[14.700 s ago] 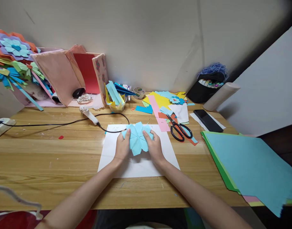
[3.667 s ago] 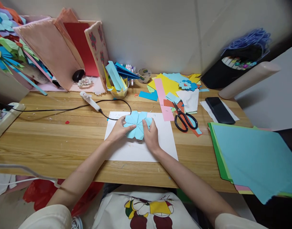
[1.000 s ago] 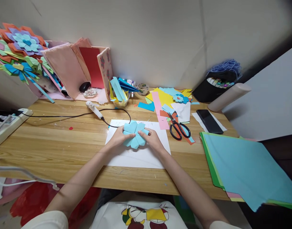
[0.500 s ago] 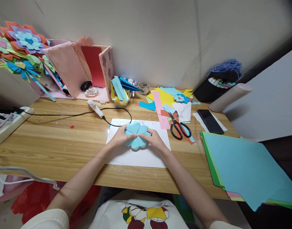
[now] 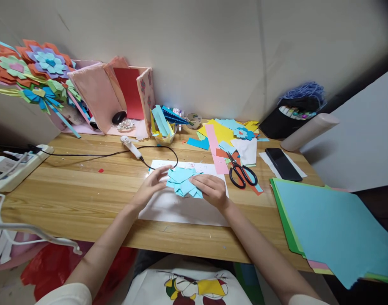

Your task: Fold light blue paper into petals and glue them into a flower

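Observation:
A light blue folded paper flower (image 5: 182, 180) is in front of me above a white sheet of paper (image 5: 184, 210). Its side with loose flaps and folds faces up. My right hand (image 5: 212, 189) grips the flower's right edge, fingers on top and thumb hidden. At the left edge, my left hand (image 5: 154, 183) is curved with thumb and fingers apart; the fingertips lie close to the paper, and I cannot tell whether they touch it. Black-handled scissors (image 5: 241, 171) lie to the right of the sheet.
A white glue gun (image 5: 131, 147) with a black cord lies behind my left hand. Coloured paper scraps (image 5: 224, 133) spread at the back. A phone (image 5: 283, 164) and stacked coloured sheets (image 5: 333, 224) are on the right. Paper flowers (image 5: 49, 63) stand back left beside a pink box (image 5: 95, 95).
The flower has been turned over from its smooth petal side to its folded side. My right hand now lies over its right edge, and my left hand has loosened with its fingers apart.

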The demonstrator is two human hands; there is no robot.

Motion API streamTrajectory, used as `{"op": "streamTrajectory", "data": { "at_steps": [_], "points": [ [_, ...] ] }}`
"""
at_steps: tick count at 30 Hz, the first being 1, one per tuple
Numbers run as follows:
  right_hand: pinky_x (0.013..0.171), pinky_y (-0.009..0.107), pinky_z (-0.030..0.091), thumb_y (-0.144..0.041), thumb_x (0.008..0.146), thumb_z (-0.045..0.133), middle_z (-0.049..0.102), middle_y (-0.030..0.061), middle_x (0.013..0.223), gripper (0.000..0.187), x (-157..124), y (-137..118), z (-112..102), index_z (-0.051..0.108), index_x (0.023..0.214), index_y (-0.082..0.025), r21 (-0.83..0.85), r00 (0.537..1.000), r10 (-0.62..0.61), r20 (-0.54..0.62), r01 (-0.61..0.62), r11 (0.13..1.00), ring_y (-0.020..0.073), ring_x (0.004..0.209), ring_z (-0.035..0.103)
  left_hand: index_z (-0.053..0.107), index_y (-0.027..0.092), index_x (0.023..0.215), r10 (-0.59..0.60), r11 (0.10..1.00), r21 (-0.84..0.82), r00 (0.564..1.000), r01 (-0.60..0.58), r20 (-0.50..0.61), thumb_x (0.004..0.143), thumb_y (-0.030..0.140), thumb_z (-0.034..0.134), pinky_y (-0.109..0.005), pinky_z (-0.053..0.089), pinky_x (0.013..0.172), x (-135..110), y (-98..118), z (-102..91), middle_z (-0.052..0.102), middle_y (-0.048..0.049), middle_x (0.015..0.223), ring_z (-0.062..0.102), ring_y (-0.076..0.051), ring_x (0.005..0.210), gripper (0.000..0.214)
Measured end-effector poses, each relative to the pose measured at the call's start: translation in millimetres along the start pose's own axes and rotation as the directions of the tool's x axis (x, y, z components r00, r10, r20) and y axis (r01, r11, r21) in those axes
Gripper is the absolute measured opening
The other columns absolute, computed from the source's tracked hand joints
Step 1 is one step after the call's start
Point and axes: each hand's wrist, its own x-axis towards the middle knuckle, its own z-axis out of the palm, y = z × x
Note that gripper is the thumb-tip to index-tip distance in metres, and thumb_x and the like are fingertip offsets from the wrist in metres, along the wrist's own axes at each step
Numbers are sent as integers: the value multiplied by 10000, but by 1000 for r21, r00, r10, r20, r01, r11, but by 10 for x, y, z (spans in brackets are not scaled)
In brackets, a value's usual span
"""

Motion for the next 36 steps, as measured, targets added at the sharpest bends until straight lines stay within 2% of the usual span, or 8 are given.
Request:
{"op": "streamTrajectory", "data": {
  "at_steps": [4,6,9,14,18,27,32,36],
  "points": [
    [742,253,546,-81,812,513,696,29,889,276,106,-34,36,611,1042,-199,-36,960,-264,91,268,963,144,880,636,671,145,826,-439,824,-363,895,434,73,700,459,611,-310,492,690,-163,44,-19,672,-94,857,627,-213,780,343],
    [777,247,540,-92,816,515,693,23,905,260,187,-60,87,613,1032,-199,-16,925,-361,115,365,931,138,895,630,671,143,835,-495,798,-363,867,481,61,653,371,691,-287,496,656,-197,56,4,685,-76,797,634,-194,719,293],
    [870,276,505,-100,817,515,678,23,967,273,309,-88,180,601,1054,-203,51,901,-398,175,395,917,142,957,600,663,124,938,-451,833,-341,892,436,41,585,241,752,-302,497,721,-221,41,-14,696,-86,858,641,-218,795,383],
    [957,432,403,-70,833,426,606,34,1108,352,468,-205,289,568,1097,-255,126,963,72,260,-107,986,183,1081,500,648,107,990,-284,929,-323,908,181,-309,540,268,771,-364,482,822,-320,-70,-227,665,-127,1015,626,-263,903,493],
    [858,402,431,-150,828,483,585,51,991,221,563,-445,445,603,988,-243,208,866,396,304,-466,860,199,987,505,653,98,970,-187,966,-251,823,57,-536,524,296,775,-359,495,808,-436,-162,-367,662,-140,1020,635,-257,888,503],
    [710,358,437,-231,739,637,554,40,807,80,705,-867,1189,568,773,-208,260,831,467,303,-543,798,206,816,501,701,99,794,-119,990,-140,644,17,-756,511,331,771,-296,527,652,-685,-184,-568,709,-97,809,656,-210,681,373],
    [736,366,427,-233,798,562,564,49,818,28,828,-874,1496,571,795,-207,318,860,411,301,-497,807,210,829,511,699,105,794,-38,999,-52,561,-9,-827,527,334,764,-293,523,665,-818,-255,-882,709,-87,807,653,-200,692,358],
    [674,328,441,-281,815,534,572,46,826,115,951,-763,1621,574,872,-189,358,812,517,272,-584,729,178,756,521,688,93,809,-41,990,-98,460,-100,-887,499,320,780,-294,520,676,-889,-302,-1178,707,-91,821,650,-191,697,395]
  ]
}}
